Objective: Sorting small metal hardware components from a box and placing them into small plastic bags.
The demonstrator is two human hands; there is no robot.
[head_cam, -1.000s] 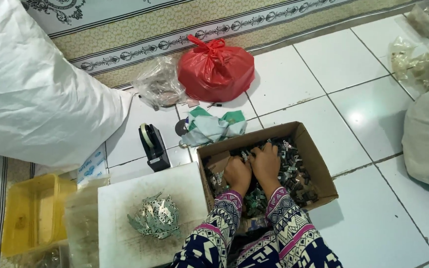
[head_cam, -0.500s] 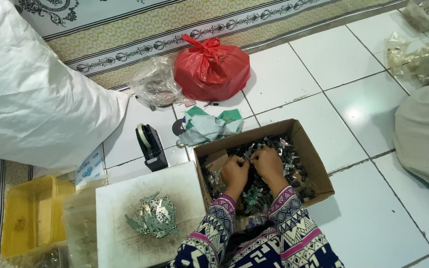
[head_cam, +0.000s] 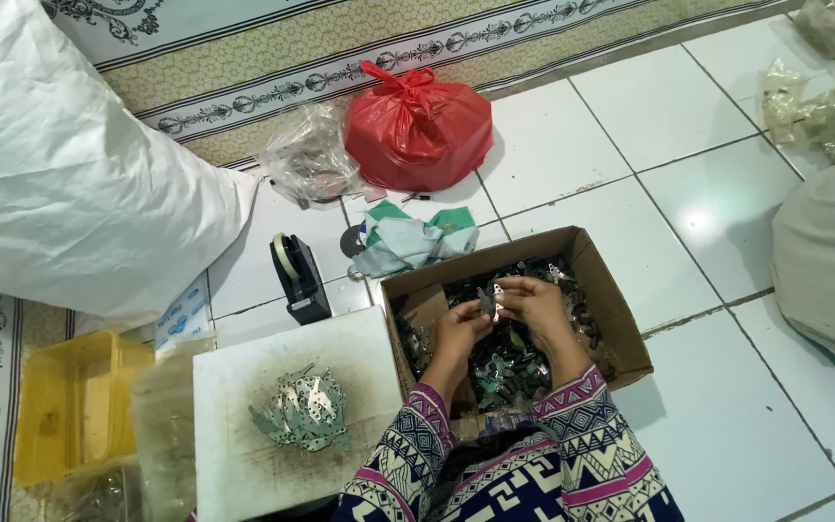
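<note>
An open cardboard box (head_cam: 603, 280) on the tiled floor is filled with several small dark and silvery metal parts (head_cam: 495, 372). Both my hands are raised just above the heap. My left hand (head_cam: 463, 327) and my right hand (head_cam: 532, 298) meet over the box, pinching small metal pieces (head_cam: 488, 298) between their fingertips. Patterned sleeves cover both forearms. To the left lies a white board (head_cam: 359, 338) with a pile of flat silvery metal parts (head_cam: 302, 410) on it.
A black tape dispenser (head_cam: 297, 275), a green-white cloth (head_cam: 413, 237), a red plastic bag (head_cam: 417, 130), a clear bag (head_cam: 311, 159), a large white sack (head_cam: 60, 174) and a yellow bin (head_cam: 70, 406) surround the box. Another grey sack (head_cam: 828, 261) sits right.
My hands have lifted out of the heap in the box and come together, now holding small metal pieces. The view has shifted slightly.
</note>
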